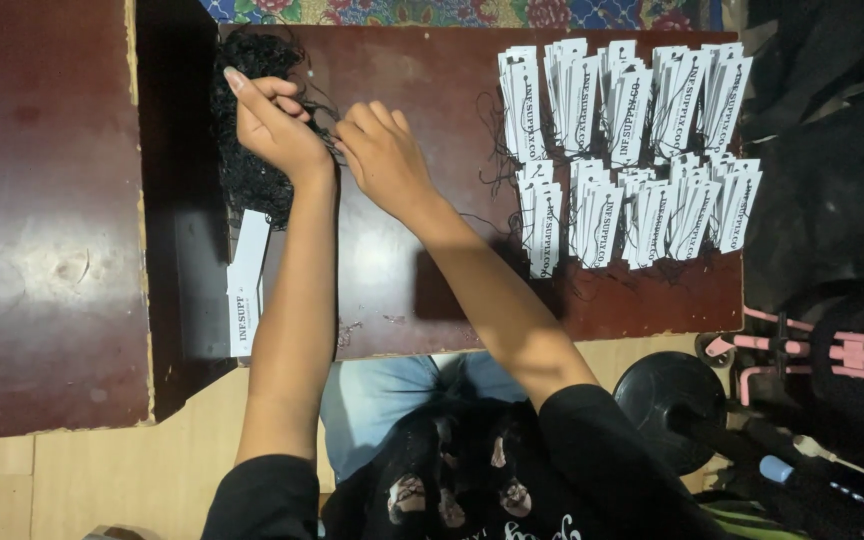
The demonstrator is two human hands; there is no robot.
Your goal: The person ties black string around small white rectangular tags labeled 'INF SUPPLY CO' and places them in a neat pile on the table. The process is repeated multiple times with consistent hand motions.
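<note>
I see two hands close together near the far left corner of the dark red worktop (392,290). The left hand (274,125) is on a big tangle of black string (247,180) that sits at the left edge of the worktop. Its fingers are curled and pinch some of the string. The right hand (384,158) is just beside it, almost touching. Its fingers are bent and pinch a thin black thread (330,132) that runs between the two hands.

Some long white paper tags (248,285) lie at the left edge, near the front corner, partly under the string and my left arm.

Toward the right edge there are many more white tags (627,150) with black strings on them. They lie in small piles, in two rows, one row at the far edge and one nearer the middle. They are well apart from the hands.
</note>
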